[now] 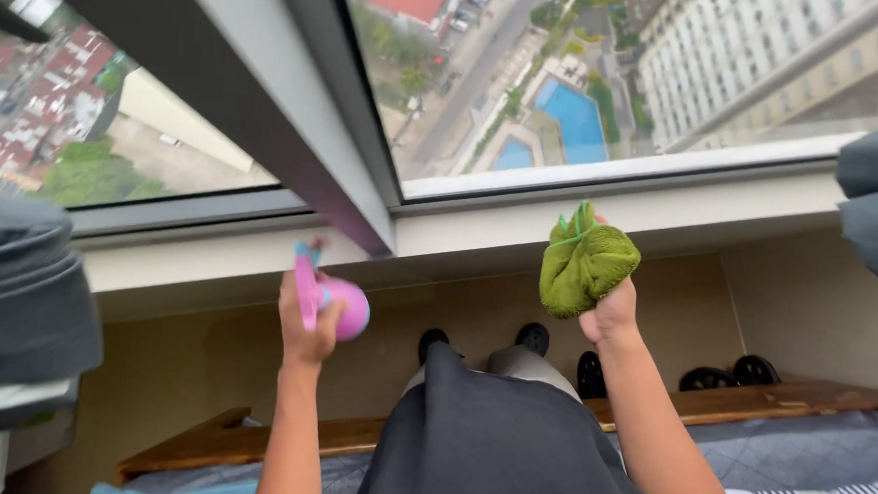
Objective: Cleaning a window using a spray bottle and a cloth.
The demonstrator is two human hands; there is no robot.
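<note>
Below the window, left grip clasps pink bottle; right grip bunches green cloth.

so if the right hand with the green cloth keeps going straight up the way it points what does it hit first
Most likely the pale window sill just above the green cloth held in the right hand, then the glass. Depth is unclear.
</note>
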